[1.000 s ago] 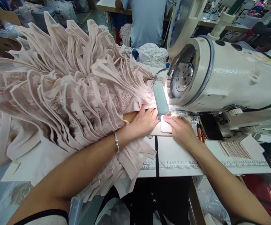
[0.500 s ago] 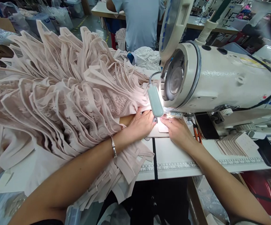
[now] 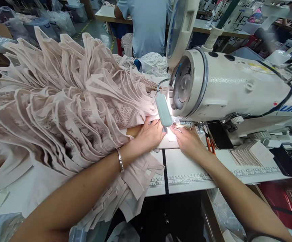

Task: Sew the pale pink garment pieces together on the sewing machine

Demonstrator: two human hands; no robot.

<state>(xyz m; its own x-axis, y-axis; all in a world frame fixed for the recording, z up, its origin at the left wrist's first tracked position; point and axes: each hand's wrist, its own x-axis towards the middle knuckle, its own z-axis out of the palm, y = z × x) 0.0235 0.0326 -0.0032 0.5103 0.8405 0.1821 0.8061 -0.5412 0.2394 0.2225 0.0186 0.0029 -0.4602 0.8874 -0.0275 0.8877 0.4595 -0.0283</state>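
My left hand [image 3: 151, 135] lies with its fingers spread on the pale pink fabric, just left of the needle area of a white sewing machine [image 3: 236, 84]. Its fingertips are partly behind a small grey-green lamp [image 3: 164, 110]. From the right, my right hand [image 3: 190, 140] reaches under the machine head, fingers bunched on the edge of a small pale fabric piece [image 3: 172, 136]. Bright light washes out the stitching spot, and the needle is hidden. A large heap of pale pink lace garments [image 3: 67, 111] surrounds my left forearm, with straps hanging over the table's front.
Orange-handled scissors [image 3: 210, 143] and a black phone [image 3: 219, 134] lie beside the machine base. Right of them sits a stack of pale fabric pieces [image 3: 252, 154]. A ruler strip [image 3: 191, 179] runs along the table front. A person in light blue [image 3: 148, 27] sits ahead.
The camera view has shifted slightly, moving the machine and heap a little leftward in the picture. Both hands keep nearly the same places by the needle area.
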